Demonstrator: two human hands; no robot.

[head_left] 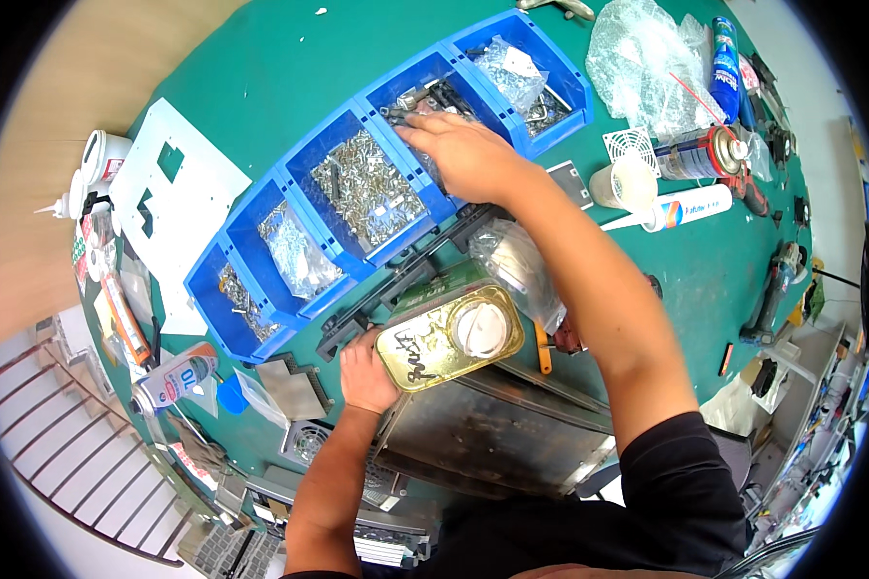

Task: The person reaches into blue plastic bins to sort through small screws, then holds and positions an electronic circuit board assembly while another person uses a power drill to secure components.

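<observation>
My right hand (pixel 459 150) reaches over a row of blue plastic bins (pixel 357 261), its fingers stretched out across a compartment with dark metal parts (pixel 439 96). Nothing can be made out in its grasp, though its underside is hidden. Beside it lies a compartment full of small silver screws (pixel 367 188). My left hand (pixel 365 372) rests low against the side of a yellow-and-green metal tin (pixel 420 352) with a white cap, its fingers slightly bent and apart. A long black bar (pixel 396 275) runs between the bins and the tin, just beyond the left fingertips.
A clear plastic bag (pixel 521 261) lies right of the tin. Further right are a white sealant tube (pixel 686 207), a spray can (pixel 695 154) and bubble wrap (pixel 642 58). A white cut-out plate (pixel 169 193) leans by the bins' left end. A metal box (pixel 492 434) stands nearest me.
</observation>
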